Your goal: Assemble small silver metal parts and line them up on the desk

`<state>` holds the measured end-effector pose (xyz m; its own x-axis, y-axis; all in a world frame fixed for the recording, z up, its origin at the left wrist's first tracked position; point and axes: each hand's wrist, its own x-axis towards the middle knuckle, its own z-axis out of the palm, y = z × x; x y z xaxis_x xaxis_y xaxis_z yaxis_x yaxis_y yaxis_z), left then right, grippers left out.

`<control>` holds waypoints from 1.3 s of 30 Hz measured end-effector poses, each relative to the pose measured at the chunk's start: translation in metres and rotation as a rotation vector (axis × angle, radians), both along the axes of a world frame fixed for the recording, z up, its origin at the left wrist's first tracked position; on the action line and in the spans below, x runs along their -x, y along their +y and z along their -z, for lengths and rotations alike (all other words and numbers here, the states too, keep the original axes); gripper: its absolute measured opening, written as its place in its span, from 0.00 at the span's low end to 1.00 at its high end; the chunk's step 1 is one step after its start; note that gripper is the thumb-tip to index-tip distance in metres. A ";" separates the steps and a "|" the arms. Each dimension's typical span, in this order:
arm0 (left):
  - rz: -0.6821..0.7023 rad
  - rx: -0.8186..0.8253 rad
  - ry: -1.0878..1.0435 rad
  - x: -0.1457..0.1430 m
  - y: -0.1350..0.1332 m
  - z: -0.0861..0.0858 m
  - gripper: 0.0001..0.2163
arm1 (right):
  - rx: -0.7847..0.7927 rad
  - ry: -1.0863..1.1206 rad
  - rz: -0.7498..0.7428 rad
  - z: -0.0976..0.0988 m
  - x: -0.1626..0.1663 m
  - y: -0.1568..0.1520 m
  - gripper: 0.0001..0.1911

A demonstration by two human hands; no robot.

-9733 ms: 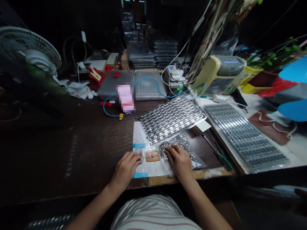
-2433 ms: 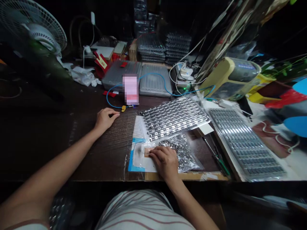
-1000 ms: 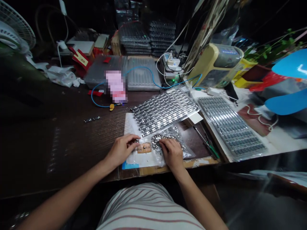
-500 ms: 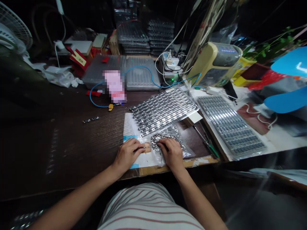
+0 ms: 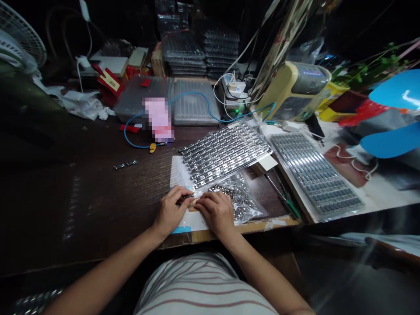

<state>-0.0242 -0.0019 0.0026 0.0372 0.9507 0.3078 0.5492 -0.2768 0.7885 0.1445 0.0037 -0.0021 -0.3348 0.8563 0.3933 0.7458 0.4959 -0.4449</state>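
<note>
Dark table (image 5: 98,197) spread across the view, its near edge in front of the person's body. Fan (image 5: 19,39) cut off by the left border. Cream machine (image 5: 277,98) set at the back right. Grey tray (image 5: 315,173) laid on a white surface at the right. Metal strips (image 5: 226,151) lined up in parallel rows mid-table, slanted, their lower left corner laid over paper (image 5: 177,170). Clear bag (image 5: 249,205) of small shiny parts spread just beside the right hand (image 5: 218,214), partly covered by it.

Left hand (image 5: 170,210) held over the paper; a dark metal piece (image 5: 185,197) is pinched between thumb and forefinger. Right fingers are bunched, tips brought down at the block, almost against the left thumb; whether anything is gripped there cannot be told.

Green-handled tool (image 5: 290,208) placed right of the bag. Small orange block (image 5: 193,209) seated on the paper, mostly hidden under the fingertips. One short strip (image 5: 125,165) left alone on the table, well apart from both hands.
</note>
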 end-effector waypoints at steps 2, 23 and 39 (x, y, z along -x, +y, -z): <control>0.007 0.000 -0.001 0.000 0.000 0.000 0.04 | -0.001 -0.021 0.000 0.001 0.003 0.000 0.06; 0.190 -0.027 0.162 -0.023 0.000 0.004 0.04 | -0.001 -0.006 0.106 0.009 -0.050 0.004 0.08; 0.186 -0.050 0.058 -0.016 0.010 -0.003 0.04 | -0.058 0.073 0.095 0.000 -0.046 0.001 0.09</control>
